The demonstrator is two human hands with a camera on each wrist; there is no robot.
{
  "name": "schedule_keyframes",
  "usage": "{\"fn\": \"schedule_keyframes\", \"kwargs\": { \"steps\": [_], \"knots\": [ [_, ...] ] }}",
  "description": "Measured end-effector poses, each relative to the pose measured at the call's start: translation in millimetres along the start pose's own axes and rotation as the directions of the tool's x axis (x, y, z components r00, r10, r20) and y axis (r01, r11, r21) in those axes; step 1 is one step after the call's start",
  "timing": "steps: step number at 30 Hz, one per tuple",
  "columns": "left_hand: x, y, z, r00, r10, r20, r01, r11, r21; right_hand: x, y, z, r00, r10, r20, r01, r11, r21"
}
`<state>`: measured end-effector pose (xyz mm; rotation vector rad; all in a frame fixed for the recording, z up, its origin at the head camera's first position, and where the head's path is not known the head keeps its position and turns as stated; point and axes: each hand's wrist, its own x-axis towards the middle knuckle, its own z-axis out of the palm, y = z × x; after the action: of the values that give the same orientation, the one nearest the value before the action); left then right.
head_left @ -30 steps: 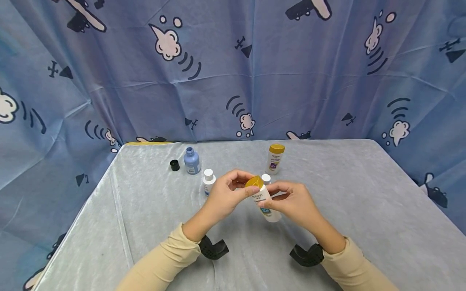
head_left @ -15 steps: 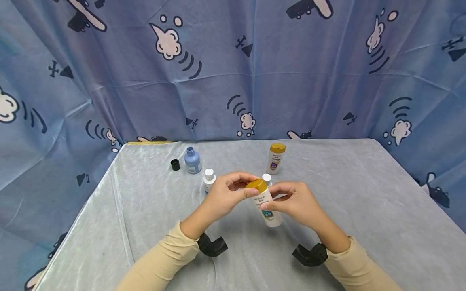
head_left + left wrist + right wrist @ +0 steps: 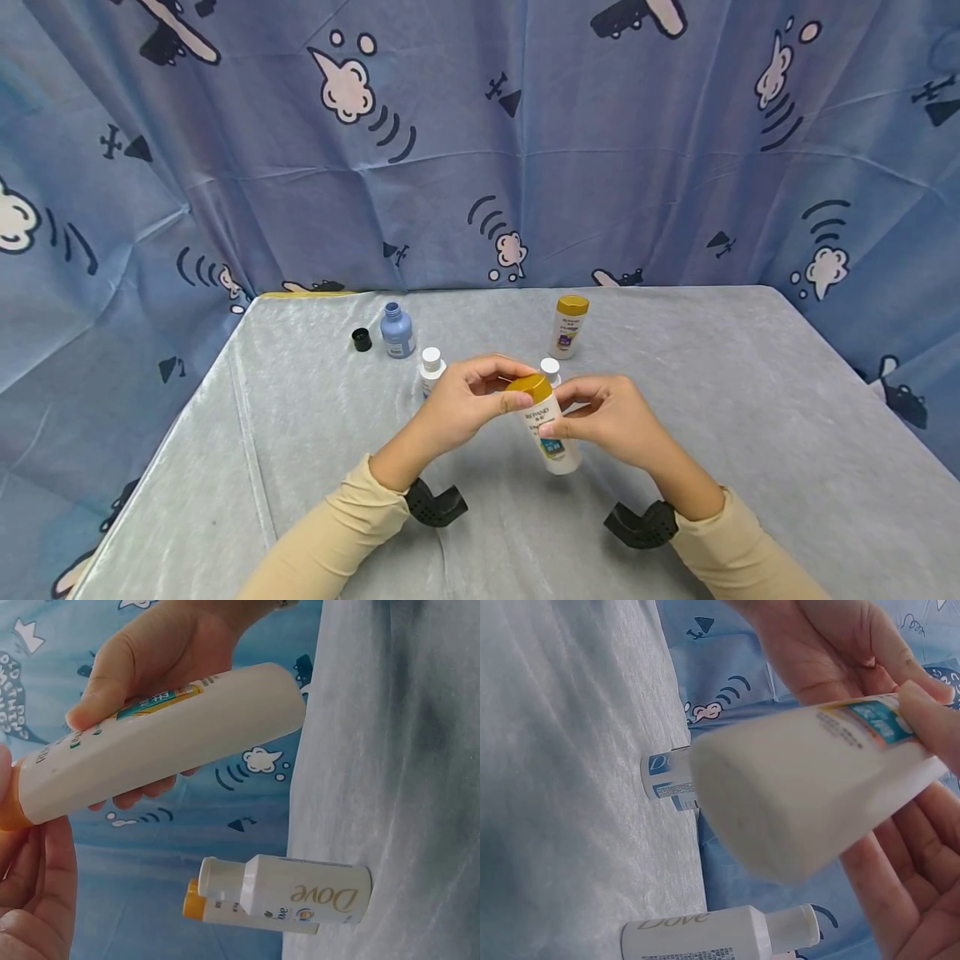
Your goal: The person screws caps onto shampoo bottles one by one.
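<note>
In the head view my left hand (image 3: 468,400) pinches the gold cap (image 3: 530,387) of a white shampoo bottle (image 3: 561,458) between thumb and fingers. My right hand (image 3: 615,417) grips the bottle's body, with the thumb across the front label. The bottle leans, cap end toward the left and base toward the lower right. In the right wrist view the base of the bottle (image 3: 795,787) points at the camera, raised above the table. The left wrist view shows the cap (image 3: 11,802) seated on the body, partly covered by left-hand fingers (image 3: 56,892).
Behind the hands stand a white Dove bottle (image 3: 307,889), a second gold-capped bottle (image 3: 567,333) and a blue-labelled white bottle (image 3: 431,371). A blue bottle (image 3: 397,335) without a cap and a black cap (image 3: 362,340) are at the back left.
The gold cap stood tilted up with its inside showing a second ago; now it sits flat on the bottle. The bottle's lower end has dropped slightly toward me. Both hands keep their hold.
</note>
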<state>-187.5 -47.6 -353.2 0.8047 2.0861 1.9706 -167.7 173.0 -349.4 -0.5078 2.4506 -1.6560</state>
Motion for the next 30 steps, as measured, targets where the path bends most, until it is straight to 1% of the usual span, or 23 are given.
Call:
{"fn": "schedule_keyframes", "kwargs": {
  "steps": [4, 6, 9, 11, 15, 17, 20, 23, 27, 30],
  "knots": [
    [0.4, 1.4, 0.1, 1.0, -0.003, 0.001, 0.003, 1.0, -0.001, 0.3, 0.8, -1.0, 1.0, -0.027, 0.005, 0.027, 1.0, 0.006],
    [1.1, 2.9, 0.6, 1.0, -0.015, -0.004, 0.015, 1.0, -0.006, 0.0, 0.0, -1.7, 0.999, -0.039, 0.003, 0.039, 0.999, 0.005],
    [5.6, 7.9, 1.5, 0.999, -0.026, -0.024, 0.026, 1.0, -0.013, 1.6, -3.2, -3.2, 0.998, -0.048, -0.029, 0.048, 0.999, 0.001],
    [11.9, 12.0, 1.4, 0.999, -0.025, -0.042, 0.025, 1.0, -0.007, 5.3, -7.0, -5.3, 0.997, -0.033, -0.066, 0.033, 0.999, 0.0],
    [29.2, 19.9, -1.8, 0.997, 0.01, -0.073, -0.008, 0.999, 0.034, 19.0, -15.4, -12.9, 0.993, -0.007, -0.122, 0.009, 1.0, 0.018],
    [38.1, 22.4, -4.6, 0.995, 0.016, -0.098, -0.011, 0.999, 0.051, 28.4, -18.8, -17.6, 0.989, -0.023, -0.144, 0.028, 0.999, 0.032],
    [50.8, 25.9, -9.6, 0.987, 0.024, -0.156, -0.013, 0.997, 0.076, 43.9, -23.0, -24.7, 0.981, -0.052, -0.187, 0.06, 0.997, 0.04],
    [63.4, 26.2, -14.6, 0.977, 0.029, -0.209, -0.01, 0.996, 0.092, 59.1, -24.8, -29.9, 0.974, -0.056, -0.22, 0.071, 0.996, 0.062],
    [77.2, 23.2, -17.8, 0.966, 0.026, -0.256, 0.0, 0.995, 0.101, 75.2, -22.7, -33.2, 0.971, -0.026, -0.238, 0.049, 0.995, 0.092],
    [84.7, 18.3, -17.8, 0.955, 0.034, -0.295, -0.001, 0.994, 0.113, 86.5, -16.9, -33.0, 0.97, 0.001, -0.242, 0.032, 0.991, 0.131]
  ]
}}
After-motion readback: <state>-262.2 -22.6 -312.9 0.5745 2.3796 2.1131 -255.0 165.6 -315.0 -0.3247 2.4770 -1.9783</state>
